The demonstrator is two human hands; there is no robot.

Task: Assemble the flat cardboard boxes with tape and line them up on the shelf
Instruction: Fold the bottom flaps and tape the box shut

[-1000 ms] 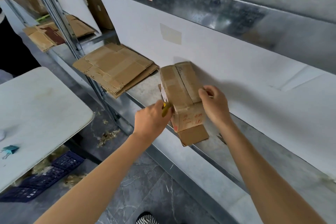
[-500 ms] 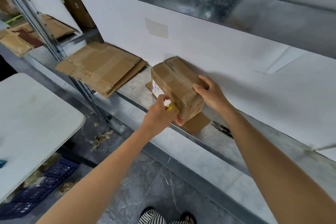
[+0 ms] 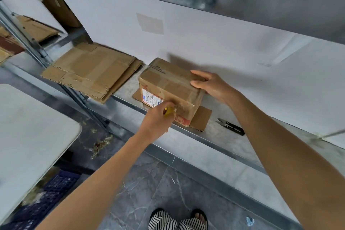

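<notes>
head view: left hand [image 3: 155, 122] pinches a yellow object [image 3: 169, 111] against the box [image 3: 168, 86] on the shelf [image 3: 220, 137]; right hand [image 3: 211, 86] clamps its right end, fingers together.

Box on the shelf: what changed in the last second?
The cardboard box turned on the shelf, its labelled side now facing the person. The right hand shifted to its right end. The left hand still pinches the yellow tool against it. Flat stack, scissors unmoved.
</notes>
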